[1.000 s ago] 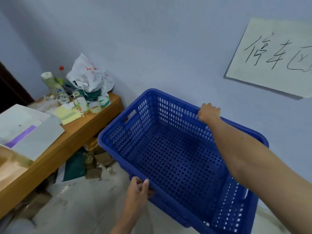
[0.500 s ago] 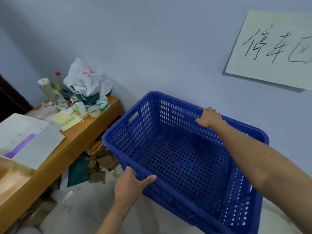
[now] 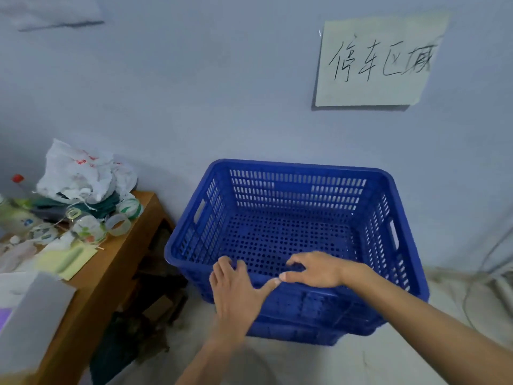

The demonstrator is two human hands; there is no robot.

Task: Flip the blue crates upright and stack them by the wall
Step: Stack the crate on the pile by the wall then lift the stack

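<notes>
A blue perforated crate (image 3: pixel 294 218) stands upright with its open top facing up and its far side close to the wall (image 3: pixel 222 93). Beneath it shows the edge of another blue crate (image 3: pixel 291 333), in which it seems to nest. My left hand (image 3: pixel 236 290) lies on the near wall with the fingers hooked over the rim and the thumb stretched right. My right hand (image 3: pixel 313 269) curls its fingers over the same near rim, right beside the left, thumbs almost touching. The crate's inside holds nothing.
A wooden table (image 3: pixel 116 262) stands left of the crates, cluttered with a white plastic bag (image 3: pixel 80 170), tape rolls (image 3: pixel 119 223) and papers. Dark scraps (image 3: pixel 155 301) lie under it. A handwritten paper sign (image 3: pixel 380 62) hangs on the wall. Cables (image 3: pixel 497 262) run at the right.
The crate has gone down and squared up against the wall, level instead of tilted. My right hand moved from the far rim to the near rim, next to my left hand.
</notes>
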